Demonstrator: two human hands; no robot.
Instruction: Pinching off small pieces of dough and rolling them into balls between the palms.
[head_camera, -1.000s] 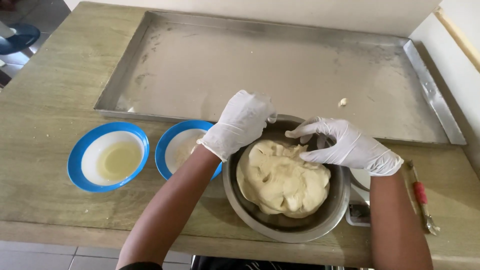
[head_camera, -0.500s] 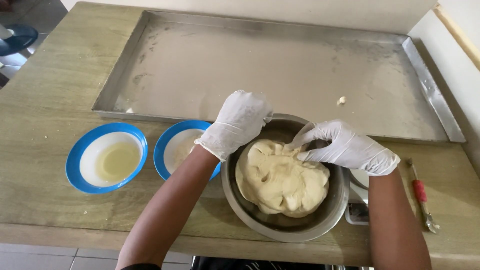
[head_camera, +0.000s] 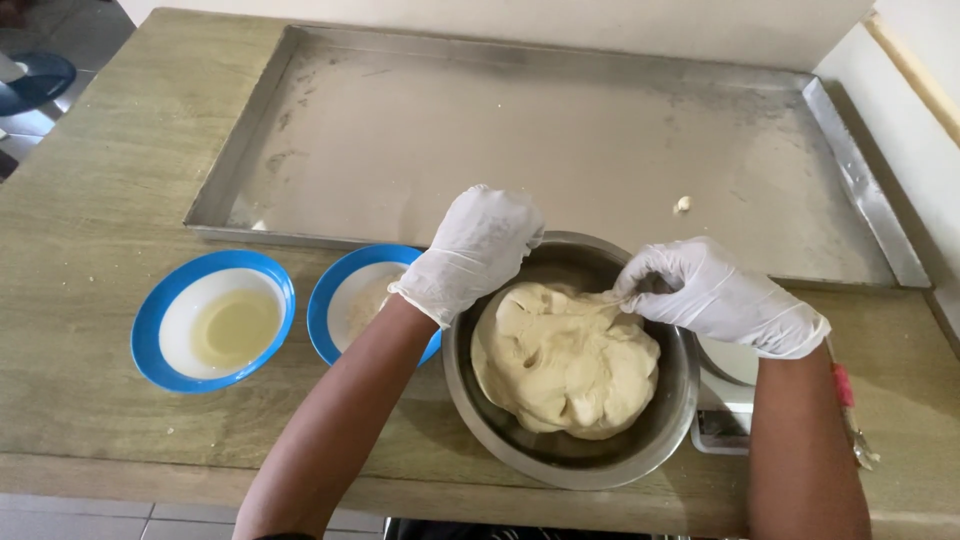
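A steel bowl (head_camera: 570, 462) at the table's front edge holds a big lump of pale dough (head_camera: 565, 360). My left hand (head_camera: 475, 245), in a white glove, rests curled over the bowl's far left rim. My right hand (head_camera: 705, 290), also gloved, pinches the dough's upper right edge and stretches a thin strand of it.
A large metal tray (head_camera: 520, 140) dusted with flour lies behind the bowl, with a small dough bit (head_camera: 683, 204) on it. Left of the bowl stand two blue-rimmed bowls, one with yellowish liquid (head_camera: 215, 322), one with white powder (head_camera: 360, 300). A white scale (head_camera: 725, 415) sits at right.
My right hand has slid right along the dough's top edge, pulling a strand of it. My left hand has stayed on the bowl's rim.
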